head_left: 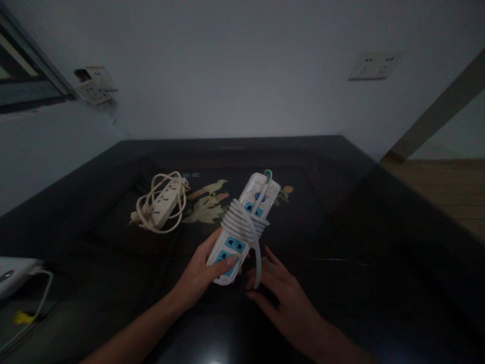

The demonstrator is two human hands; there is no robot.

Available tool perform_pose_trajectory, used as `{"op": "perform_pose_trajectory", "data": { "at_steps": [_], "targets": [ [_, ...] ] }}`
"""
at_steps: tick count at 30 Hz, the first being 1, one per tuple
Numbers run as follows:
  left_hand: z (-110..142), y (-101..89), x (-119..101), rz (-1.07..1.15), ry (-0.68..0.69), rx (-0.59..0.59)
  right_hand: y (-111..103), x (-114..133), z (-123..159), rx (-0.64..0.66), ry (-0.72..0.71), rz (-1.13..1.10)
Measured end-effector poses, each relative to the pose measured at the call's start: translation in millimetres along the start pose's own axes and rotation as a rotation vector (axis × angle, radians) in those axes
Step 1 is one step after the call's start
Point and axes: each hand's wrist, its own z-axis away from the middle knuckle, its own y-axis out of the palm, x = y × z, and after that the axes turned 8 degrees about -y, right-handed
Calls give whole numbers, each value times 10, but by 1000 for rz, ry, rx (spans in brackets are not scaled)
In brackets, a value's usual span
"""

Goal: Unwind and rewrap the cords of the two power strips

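Observation:
My left hand [202, 269] grips the lower end of a white power strip [235, 243] with blue socket panels, its thumb lying across the bottom outlets. A grey-white power cord [242, 222] is wound in several turns around the strip's middle. Green-yellow and other thin wires [269, 175] show at the strip's top end. The cord's loose length hangs down to my right hand [276, 289], whose curled fingers and thumb close around its lower end; the exact contact is dim. The strip is tilted, held above the dark table [303, 227].
Left on the table lies a second white power strip [164, 203] with its cream cord looped over it. A white device [17, 275] with a cable and a yellow piece [23, 317] is at the left edge. Wall sockets [374, 66] are behind.

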Motion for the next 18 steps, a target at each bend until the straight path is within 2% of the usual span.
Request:
{"op": "perform_pose_trajectory", "data": {
  "at_steps": [3, 6, 9, 12, 14, 18],
  "targets": [
    [-30, -22, -17, -165, 48, -105, -104, -11, -6, -108, 100, -152],
    [-55, -42, -10, -291, 88, -113, -290, -70, -27, -363, 242, -147],
    [-61, -42, 10, -343, 65, -39, -536, -134, -56, -666, 315, -82],
    [-33, -27, -4, -373, 35, 145, -789, -199, -60, -839, 335, 37],
    [12, -16, -42, -398, 19, 298, -927, -253, -46, -849, 343, 107],
    [136, -13, -139, -381, 20, 523, -1031, -353, -16, -667, 326, 208]
  ]
}}
